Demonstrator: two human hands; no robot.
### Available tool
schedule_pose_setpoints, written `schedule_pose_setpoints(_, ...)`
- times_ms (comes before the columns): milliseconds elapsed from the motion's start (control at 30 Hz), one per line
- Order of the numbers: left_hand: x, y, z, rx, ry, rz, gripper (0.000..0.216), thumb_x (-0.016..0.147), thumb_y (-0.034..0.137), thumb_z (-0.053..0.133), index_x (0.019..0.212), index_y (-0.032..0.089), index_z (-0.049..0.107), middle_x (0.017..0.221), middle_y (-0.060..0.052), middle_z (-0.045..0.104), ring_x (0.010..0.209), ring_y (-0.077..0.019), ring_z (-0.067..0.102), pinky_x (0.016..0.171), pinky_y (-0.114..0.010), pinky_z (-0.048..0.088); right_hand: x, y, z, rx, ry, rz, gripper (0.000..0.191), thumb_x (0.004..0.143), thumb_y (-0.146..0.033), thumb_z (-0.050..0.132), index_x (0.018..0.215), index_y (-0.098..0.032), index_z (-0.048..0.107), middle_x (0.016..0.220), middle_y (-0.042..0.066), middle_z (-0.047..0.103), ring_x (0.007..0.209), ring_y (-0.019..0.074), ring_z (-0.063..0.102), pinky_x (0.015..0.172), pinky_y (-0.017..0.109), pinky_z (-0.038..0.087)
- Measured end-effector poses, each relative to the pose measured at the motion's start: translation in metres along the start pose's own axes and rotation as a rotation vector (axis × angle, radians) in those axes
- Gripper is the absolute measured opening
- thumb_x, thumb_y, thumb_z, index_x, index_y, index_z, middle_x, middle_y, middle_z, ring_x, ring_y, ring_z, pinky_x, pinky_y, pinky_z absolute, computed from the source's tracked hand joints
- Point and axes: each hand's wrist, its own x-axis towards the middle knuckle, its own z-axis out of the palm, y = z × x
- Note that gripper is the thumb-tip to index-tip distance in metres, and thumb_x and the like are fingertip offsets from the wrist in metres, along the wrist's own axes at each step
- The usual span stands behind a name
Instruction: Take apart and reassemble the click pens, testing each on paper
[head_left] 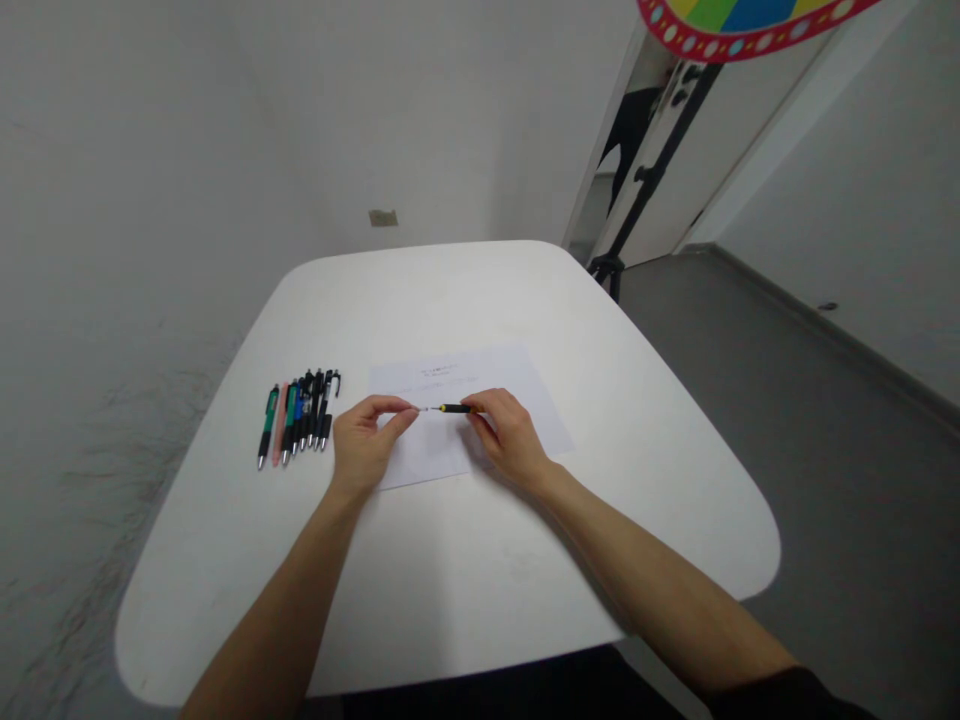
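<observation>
Above a sheet of white paper (525, 395) with a few lines of writing, my two hands face each other. My left hand (367, 440) pinches a small, thin, pale metallic piece (424, 409) between thumb and forefinger; it is too small to name. In the fingers of my right hand (506, 430) is a black and yellow pen (454, 408), held level, its narrow tip pointing left. A slight gap seems to lie between the pen's tip and the small piece. My fingers hide the pen's rear end.
Left of the paper lies a row of several pens (301, 412), black, green, blue and pink. The white table (465, 300) has rounded corners. Beyond its right side stand a black tripod (645, 190) and a colourful wheel (735, 25); a wall is behind.
</observation>
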Motion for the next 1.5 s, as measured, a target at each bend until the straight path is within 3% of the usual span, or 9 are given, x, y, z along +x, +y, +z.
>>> schedule_pose_setpoints(300, -0.001, -0.008, 0.001, 0.051, -0.045, 0.037, 0.014, 0.069, 0.031, 0.077, 0.076, 0.020, 0.072, 0.077, -0.002, 0.072, 0.077, -0.0176, 0.066, 0.083, -0.034, 0.049, 0.001, -0.002, -0.001, -0.024, -0.025, -0.006, 0.018, 0.089, -0.011, 0.051, 0.100, -0.021, 0.061, 0.091, 0.007, 0.067, 0.086, 0.0224, 0.058, 0.077, 0.037, 0.047)
schedule_pose_setpoints(967, -0.008, 0.002, 0.010, 0.217, -0.133, 0.155, 0.005, 0.073, 0.028, 0.072, 0.075, 0.024, 0.072, 0.078, 0.000, 0.071, 0.078, -0.0168, 0.064, 0.076, -0.031, 0.048, 0.000, -0.001, 0.001, -0.087, -0.026, -0.116, 0.018, 0.091, -0.012, 0.050, 0.101, -0.020, 0.062, 0.091, 0.008, 0.068, 0.085, 0.0216, 0.059, 0.075, 0.036, 0.046)
schedule_pose_setpoints(1200, -0.007, 0.001, 0.007, 0.247, -0.118, 0.145, 0.028, 0.070, 0.032, 0.075, 0.095, 0.021, 0.069, 0.085, -0.002, 0.073, 0.080, -0.0185, 0.066, 0.081, -0.035, 0.050, 0.000, 0.000, 0.002, -0.072, -0.054, -0.071, 0.019, 0.090, -0.013, 0.050, 0.102, -0.021, 0.063, 0.093, 0.008, 0.068, 0.087, 0.0224, 0.059, 0.077, 0.038, 0.047)
schedule_pose_setpoints(1333, 0.002, 0.002, -0.008, 0.434, -0.178, 0.248, 0.035, 0.069, 0.032, 0.076, 0.100, 0.022, 0.067, 0.096, -0.004, 0.072, 0.087, -0.0210, 0.064, 0.082, -0.036, 0.049, 0.000, -0.001, 0.001, -0.074, -0.046, -0.037, 0.019, 0.091, -0.013, 0.050, 0.101, -0.021, 0.064, 0.093, 0.008, 0.068, 0.086, 0.0226, 0.059, 0.077, 0.038, 0.047)
schedule_pose_setpoints(1500, 0.012, -0.004, -0.026, 0.765, -0.271, 0.322, 0.017, 0.069, 0.026, 0.070, 0.086, 0.023, 0.070, 0.089, -0.006, 0.070, 0.090, -0.0275, 0.061, 0.084, -0.042, 0.045, 0.000, 0.000, 0.001, -0.072, -0.056, -0.009, 0.021, 0.090, -0.013, 0.049, 0.102, -0.022, 0.064, 0.092, 0.008, 0.067, 0.087, 0.0233, 0.058, 0.077, 0.040, 0.047)
